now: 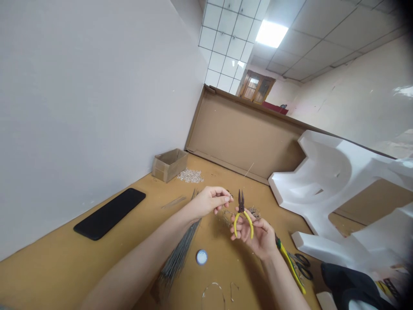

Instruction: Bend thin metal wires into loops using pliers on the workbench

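Note:
My left hand [214,200] is closed in a pinch, with a small dark bit showing at its fingertips that I cannot make out. Facing it, my right hand [258,237] holds needle-nose pliers [241,204] with yellow handles and rusty brown jaws pointing up. The handles are spread apart and lie across the loosely curled fingers. Behind the pliers sits a small tangle of silvery wire pieces [254,212]. A bundle of thin grey wires [182,252] runs under my left forearm. Close by is a small round blue tub [201,257] with a white top.
A cardboard box [161,169] stands beside a heap of small shiny pieces [190,175]. A black flat tray [109,214] lies left. Rightward are yellow-green handled pliers [292,269], scissors [303,260] and white foam packing [322,172]. Bent wires [213,284] lie in front.

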Action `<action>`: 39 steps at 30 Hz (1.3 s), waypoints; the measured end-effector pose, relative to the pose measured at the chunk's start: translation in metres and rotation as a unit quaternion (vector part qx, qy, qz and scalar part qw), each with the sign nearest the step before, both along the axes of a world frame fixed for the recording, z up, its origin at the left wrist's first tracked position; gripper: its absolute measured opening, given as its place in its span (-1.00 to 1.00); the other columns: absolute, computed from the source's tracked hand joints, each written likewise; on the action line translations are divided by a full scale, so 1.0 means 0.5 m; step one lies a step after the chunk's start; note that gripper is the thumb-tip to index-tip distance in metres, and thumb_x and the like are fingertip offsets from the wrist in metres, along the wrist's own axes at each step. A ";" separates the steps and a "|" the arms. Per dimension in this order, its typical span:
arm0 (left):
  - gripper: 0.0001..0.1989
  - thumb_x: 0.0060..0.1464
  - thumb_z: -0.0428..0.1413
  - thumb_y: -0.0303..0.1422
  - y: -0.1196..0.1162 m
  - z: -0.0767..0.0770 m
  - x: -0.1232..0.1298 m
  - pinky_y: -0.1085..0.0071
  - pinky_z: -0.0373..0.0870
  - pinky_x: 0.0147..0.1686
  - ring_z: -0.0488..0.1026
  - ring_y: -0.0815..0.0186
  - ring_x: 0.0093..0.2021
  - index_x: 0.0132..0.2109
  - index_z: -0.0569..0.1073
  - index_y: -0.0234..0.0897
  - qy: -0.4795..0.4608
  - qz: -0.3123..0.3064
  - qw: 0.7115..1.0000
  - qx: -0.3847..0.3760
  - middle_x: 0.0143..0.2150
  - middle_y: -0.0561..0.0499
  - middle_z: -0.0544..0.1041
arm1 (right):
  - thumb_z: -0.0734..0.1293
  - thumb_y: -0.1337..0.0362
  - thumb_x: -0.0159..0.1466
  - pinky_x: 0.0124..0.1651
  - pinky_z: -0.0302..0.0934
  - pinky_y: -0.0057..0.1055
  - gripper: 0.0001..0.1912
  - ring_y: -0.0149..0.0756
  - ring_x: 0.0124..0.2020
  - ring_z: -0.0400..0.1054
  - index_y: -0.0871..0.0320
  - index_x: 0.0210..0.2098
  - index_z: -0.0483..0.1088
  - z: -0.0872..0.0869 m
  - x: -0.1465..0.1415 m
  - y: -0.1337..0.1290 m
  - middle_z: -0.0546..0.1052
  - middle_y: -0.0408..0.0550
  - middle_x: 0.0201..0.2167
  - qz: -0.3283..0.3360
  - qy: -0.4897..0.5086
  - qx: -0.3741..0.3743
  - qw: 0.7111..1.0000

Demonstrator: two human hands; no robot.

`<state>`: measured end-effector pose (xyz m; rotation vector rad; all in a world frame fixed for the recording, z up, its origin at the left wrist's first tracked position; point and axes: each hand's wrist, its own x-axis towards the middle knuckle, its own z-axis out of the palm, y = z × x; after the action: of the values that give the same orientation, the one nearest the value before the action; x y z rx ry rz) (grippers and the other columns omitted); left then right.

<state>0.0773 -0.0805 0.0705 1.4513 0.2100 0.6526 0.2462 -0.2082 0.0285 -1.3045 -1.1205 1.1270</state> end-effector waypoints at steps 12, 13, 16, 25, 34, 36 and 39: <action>-0.76 -0.06 0.08 -0.28 0.003 0.003 -0.003 0.59 0.13 -0.65 0.16 0.56 -0.63 -0.30 0.43 -0.41 0.001 0.053 0.998 0.026 -0.51 0.06 0.37 | 0.12 0.22 0.09 -0.38 0.16 -0.35 -0.69 -0.26 -0.41 0.29 0.19 -0.20 0.25 0.044 -0.039 0.015 0.41 0.08 -0.34 0.016 0.067 0.034 0.997; -0.76 -0.06 0.08 -0.28 0.001 0.005 -0.003 0.59 0.12 -0.66 0.15 0.56 -0.64 -0.31 0.43 -0.40 0.008 0.058 0.998 0.030 -0.52 0.07 0.37 | 0.13 0.23 0.09 -0.38 0.16 -0.36 -0.70 -0.27 -0.41 0.28 0.20 -0.20 0.26 0.045 -0.041 0.019 0.40 0.06 -0.35 0.020 0.067 0.041 0.997; -0.76 -0.06 0.07 -0.27 -0.005 0.006 -0.003 0.59 0.10 -0.67 0.13 0.56 -0.66 -0.31 0.42 -0.39 0.026 0.075 0.996 0.042 -0.55 0.09 0.35 | 0.16 0.29 0.09 -0.34 0.15 -0.37 -0.73 -0.29 -0.38 0.28 0.20 -0.20 0.28 0.046 -0.039 0.025 0.40 0.03 -0.33 0.026 0.032 0.054 0.998; -0.82 -0.06 0.06 -0.31 -0.008 0.004 0.003 0.60 0.12 -0.69 0.16 0.54 -0.65 -0.36 0.42 -0.36 0.066 0.066 0.995 0.039 -0.52 0.06 0.37 | 0.14 0.28 0.17 -0.22 0.13 -0.37 -0.73 -0.32 -0.32 0.24 0.16 -0.15 0.30 0.057 -0.029 0.007 0.41 -0.03 -0.29 0.018 -0.151 0.029 0.988; -0.83 -0.09 0.05 -0.32 -0.023 0.002 0.008 0.59 0.21 -0.65 0.26 0.48 -0.59 -0.42 0.43 -0.38 0.119 0.013 0.991 0.057 -0.54 0.03 0.40 | 0.10 0.33 0.16 -0.26 0.15 -0.42 -0.73 -0.34 -0.33 0.23 0.18 -0.20 0.33 0.066 -0.032 0.009 0.39 -0.03 -0.31 0.045 -0.170 0.030 0.984; -0.83 -0.10 0.06 -0.33 -0.025 0.001 0.009 0.58 0.23 -0.65 0.25 0.48 -0.59 -0.42 0.44 -0.38 0.126 0.009 0.990 0.061 -0.56 0.03 0.40 | 0.10 0.34 0.16 -0.26 0.15 -0.42 -0.73 -0.33 -0.31 0.24 0.18 -0.20 0.33 0.067 -0.031 0.010 0.39 -0.03 -0.29 0.052 -0.154 0.029 0.986; -0.83 -0.11 0.07 -0.32 -0.025 -0.001 0.011 0.57 0.23 -0.64 0.26 0.48 -0.59 -0.43 0.44 -0.38 0.128 0.006 0.990 0.062 -0.56 0.03 0.41 | 0.10 0.36 0.15 -0.26 0.14 -0.42 -0.73 -0.33 -0.31 0.25 0.18 -0.20 0.33 0.069 -0.031 0.010 0.40 -0.04 -0.28 0.061 -0.145 0.028 0.987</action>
<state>0.0826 -0.0930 0.0699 1.6537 0.3838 0.4939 0.2309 -0.2032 0.0629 -1.4011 -1.4533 1.0052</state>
